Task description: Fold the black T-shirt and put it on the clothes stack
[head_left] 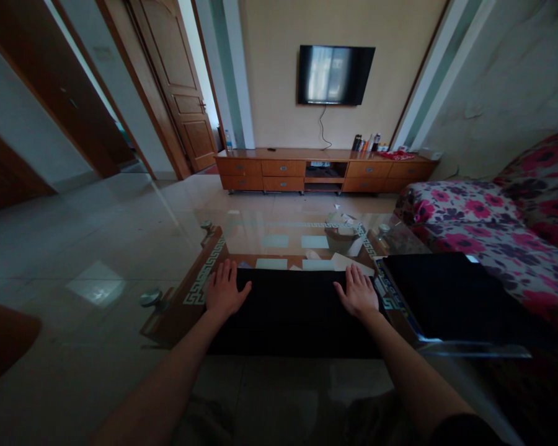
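A black folded cloth (292,313) lies flat along the near edge of a glass coffee table (242,244). My left hand (224,290) rests palm down on the cloth's left end, fingers stretched forward and thumb out to the side. On the opposite end, my right hand (359,292) lies flat in the same way, its fingers pointing away from me. Neither hand grips anything. To the right, a second dark cloth (441,297) is spread over the table's right side; its folds are hard to make out in the dim light.
A floral sofa (478,229) stands close on the right. Across the tiled floor (167,248) is a low wooden TV cabinet (283,168) with bottles (367,144) on it. A television (335,75) hangs above. Under the glass, a bin (346,241) is partly visible.
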